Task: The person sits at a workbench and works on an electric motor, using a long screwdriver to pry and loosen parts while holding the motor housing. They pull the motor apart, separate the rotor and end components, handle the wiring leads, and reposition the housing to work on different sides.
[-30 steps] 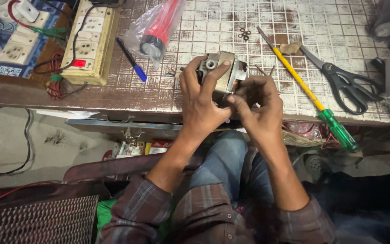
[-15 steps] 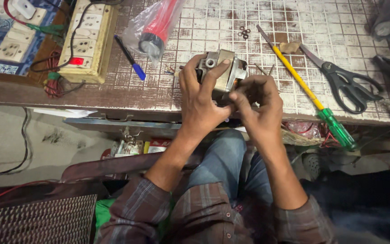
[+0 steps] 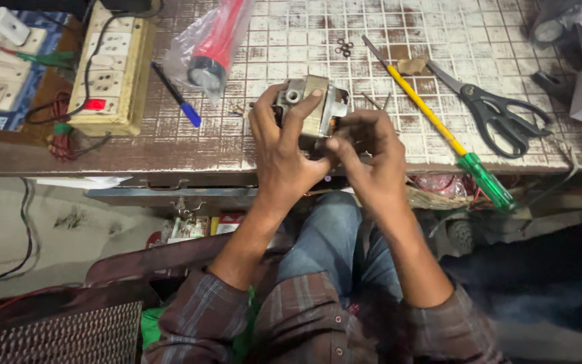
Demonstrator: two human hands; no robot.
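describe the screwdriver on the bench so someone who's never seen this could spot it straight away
Start at the worn tiled workbench and look to the right of the right hand, which with the left hand holds a small metal motor. The screwdriver lies there on a slant, its handle over the front edge beside black scissors. Only it has a yellow shaft and clear green handle.

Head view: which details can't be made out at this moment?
- Small motor: its lower part is covered by the left hand and right hand.
- Right hand's fingers: what they pinch is too small to see.
- Red torch: top cut off by the frame edge, blurred by its plastic bag.
- Washers: too small to count.
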